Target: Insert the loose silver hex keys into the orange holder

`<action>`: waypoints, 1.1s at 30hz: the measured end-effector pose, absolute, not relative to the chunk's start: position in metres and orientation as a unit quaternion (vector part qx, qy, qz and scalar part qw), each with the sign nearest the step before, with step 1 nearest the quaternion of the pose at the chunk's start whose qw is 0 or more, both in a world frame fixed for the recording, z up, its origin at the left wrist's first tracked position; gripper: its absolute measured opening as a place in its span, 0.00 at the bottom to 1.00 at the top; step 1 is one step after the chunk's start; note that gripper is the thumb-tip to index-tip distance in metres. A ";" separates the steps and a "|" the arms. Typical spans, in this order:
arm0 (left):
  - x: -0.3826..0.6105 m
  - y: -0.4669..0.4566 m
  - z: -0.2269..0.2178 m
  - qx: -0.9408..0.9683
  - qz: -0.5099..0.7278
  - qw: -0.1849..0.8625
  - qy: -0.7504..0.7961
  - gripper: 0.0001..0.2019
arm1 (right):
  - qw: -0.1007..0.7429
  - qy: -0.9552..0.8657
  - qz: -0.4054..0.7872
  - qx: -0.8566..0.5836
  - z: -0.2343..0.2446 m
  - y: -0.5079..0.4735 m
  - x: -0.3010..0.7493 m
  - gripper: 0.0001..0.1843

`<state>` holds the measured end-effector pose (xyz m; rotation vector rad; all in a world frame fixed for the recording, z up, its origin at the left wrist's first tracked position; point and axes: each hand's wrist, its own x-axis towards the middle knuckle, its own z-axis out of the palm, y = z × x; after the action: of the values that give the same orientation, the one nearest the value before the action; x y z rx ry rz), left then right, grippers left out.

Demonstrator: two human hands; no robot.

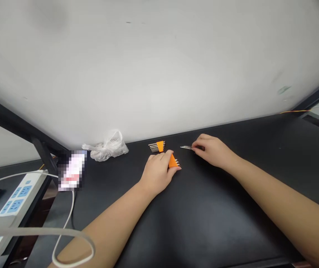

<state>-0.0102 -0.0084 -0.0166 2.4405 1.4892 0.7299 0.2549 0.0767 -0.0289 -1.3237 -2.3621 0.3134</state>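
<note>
My left hand [158,171] is closed around an orange hex key holder [172,161], with a few metal key ends sticking out on its right side. Just beyond that hand, a second orange holder [160,146] lies on the black table, filled with several hex keys that point left. To the right, my right hand [213,150] pinches the near ends of several loose, thin hex keys [186,147] at the tabletop. Its fingertips partly cover them.
A white plastic bag [108,148] lies against the wall on the left. Nearby is a blurred-out phone-like screen [72,171] with a white cable [71,212]. A power strip [16,201] stands at far left, beside a black metal frame [14,126].
</note>
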 end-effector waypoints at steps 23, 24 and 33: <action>-0.010 -0.007 -0.016 0.829 0.213 0.101 0.507 0.24 | 0.171 -0.879 0.224 -0.384 0.007 0.038 0.231 0.06; -0.010 -0.007 -0.016 0.829 0.217 0.102 0.505 0.24 | 0.179 -0.883 0.215 -0.378 0.007 0.037 0.230 0.07; -0.011 -0.008 -0.018 0.832 0.223 0.098 0.499 0.24 | 0.199 -0.904 0.163 -0.341 0.007 0.035 0.233 0.12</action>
<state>-0.0105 -0.0081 -0.0176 2.4614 1.4775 0.6615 0.2327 0.0351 0.0065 -0.9528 -2.5282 0.4564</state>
